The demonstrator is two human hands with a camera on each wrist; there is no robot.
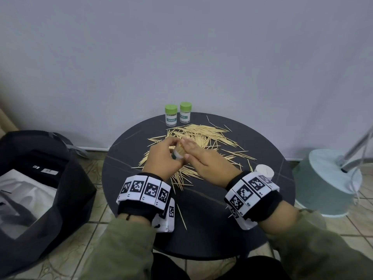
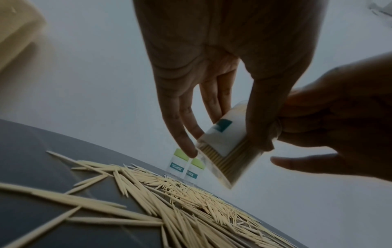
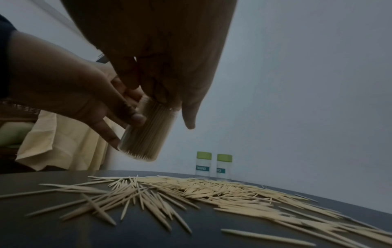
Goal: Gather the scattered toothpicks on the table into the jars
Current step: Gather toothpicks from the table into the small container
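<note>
Pale wooden toothpicks (image 1: 198, 138) lie scattered over the dark round counter (image 1: 212, 219), most of them just beyond and beneath both hands. In the head view the left hand (image 1: 161, 158) curls round a clear open jar (image 1: 178, 154) packed with toothpicks, while the right hand (image 1: 210, 164) lies against the jar's mouth with fingers nearly straight. Two green-lidded jars (image 1: 171, 115) stand side by side well beyond the hands, and a white lid (image 1: 264, 170) sits just right of the right wrist. From the left wrist, the left hand (image 2: 212, 75) grips the labelled, tilted jar (image 2: 224, 147) above the pile, thumb one side, fingers the other. From the right wrist, the right hand (image 3: 165, 58) rests extended fingertips on the jar (image 3: 146, 132), pinching nothing.
</note>
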